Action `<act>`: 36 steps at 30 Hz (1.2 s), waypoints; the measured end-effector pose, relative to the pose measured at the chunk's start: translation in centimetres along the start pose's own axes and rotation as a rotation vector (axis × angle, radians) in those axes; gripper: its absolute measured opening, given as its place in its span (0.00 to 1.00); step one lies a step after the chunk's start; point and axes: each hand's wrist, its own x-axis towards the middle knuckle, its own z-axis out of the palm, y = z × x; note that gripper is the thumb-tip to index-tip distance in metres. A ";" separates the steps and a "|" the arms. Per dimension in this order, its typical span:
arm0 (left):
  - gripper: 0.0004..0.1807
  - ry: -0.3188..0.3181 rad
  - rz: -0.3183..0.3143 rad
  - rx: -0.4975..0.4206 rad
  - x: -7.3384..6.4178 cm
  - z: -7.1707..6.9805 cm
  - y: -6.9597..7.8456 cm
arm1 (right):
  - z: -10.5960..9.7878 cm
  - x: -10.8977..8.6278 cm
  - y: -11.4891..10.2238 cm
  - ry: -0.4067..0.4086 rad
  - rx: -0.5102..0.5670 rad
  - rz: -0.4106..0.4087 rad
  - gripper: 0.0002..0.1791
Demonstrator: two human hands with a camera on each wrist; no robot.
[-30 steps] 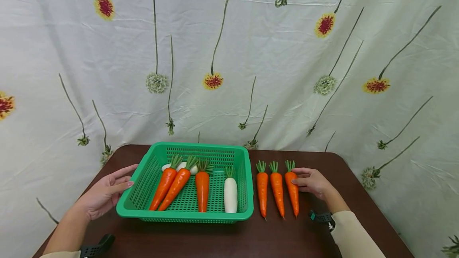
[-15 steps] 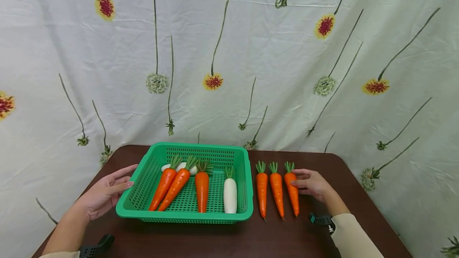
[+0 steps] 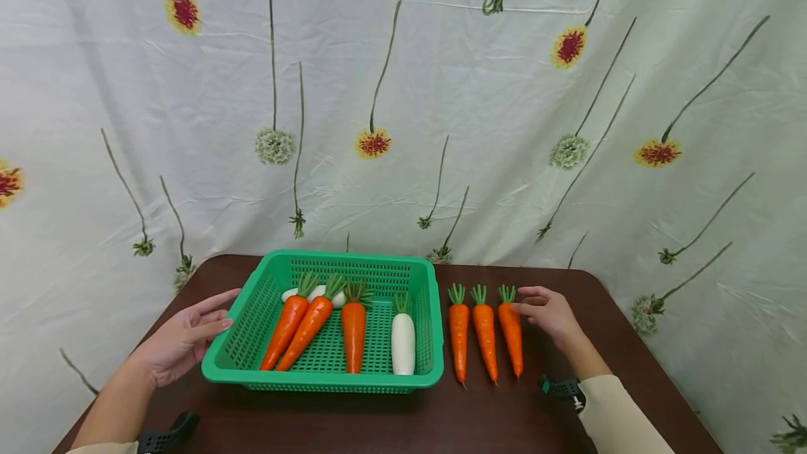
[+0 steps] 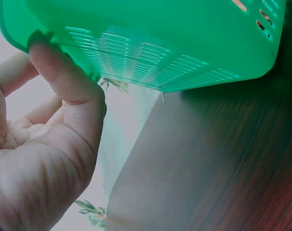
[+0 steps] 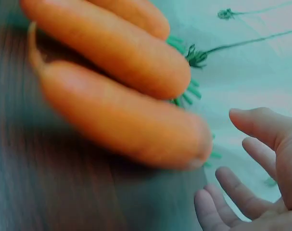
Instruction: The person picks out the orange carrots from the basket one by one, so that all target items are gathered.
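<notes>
A green plastic basket [image 3: 321, 382] stands on the dark wooden table, holding orange carrots [image 3: 354, 335] and white radishes [image 3: 403, 345]. My left hand [image 3: 185, 342] rests at its left side, thumb and fingertips touching the outer rim, fingers extended. In the left wrist view the thumb [image 4: 64, 72] meets the basket's edge. Three more carrots lie side by side right of the basket. Beside the top of the rightmost carrot [image 3: 511, 331] is my right hand [image 3: 550, 312], fingers spread. The right wrist view shows a gap between this hand and the carrot [image 5: 121, 120].
The dark table [image 3: 353, 426] has rounded far corners. Behind it hangs a pale cloth [image 3: 504, 111] printed with flowers. The other two loose carrots, the left one [image 3: 459, 338] and the middle one [image 3: 485, 335], lie close together with green tops pointing away.
My right hand has drawn off the rightmost carrot, moving slightly away from me, and its fingers have loosened. The left hand and basket have stayed in place.
</notes>
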 end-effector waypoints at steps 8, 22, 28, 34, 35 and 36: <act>0.31 -0.030 0.004 -0.023 -0.1 0.0 0.1 | 1.5 0.1 -2.3 0.089 -0.039 -0.080 0.26; 0.31 -0.034 0.014 -0.025 -0.1 -0.4 0.0 | 5.3 -1.4 -8.2 -0.013 0.055 -0.202 0.20; 0.31 -0.037 0.013 -0.032 -0.1 -0.4 0.0 | 6.9 -1.8 -9.7 -0.095 0.046 -0.214 0.19; 0.31 -0.028 0.004 -0.026 -0.1 -0.4 0.0 | 8.1 -2.2 -11.0 -0.179 0.084 -0.239 0.19; 0.31 -0.028 0.002 -0.026 -0.1 -0.4 0.0 | 8.3 -2.3 -11.2 -0.197 0.093 -0.237 0.19; 0.31 -0.028 0.000 -0.024 -0.1 -0.4 0.0 | 8.4 -2.3 -11.4 -0.216 0.099 -0.236 0.19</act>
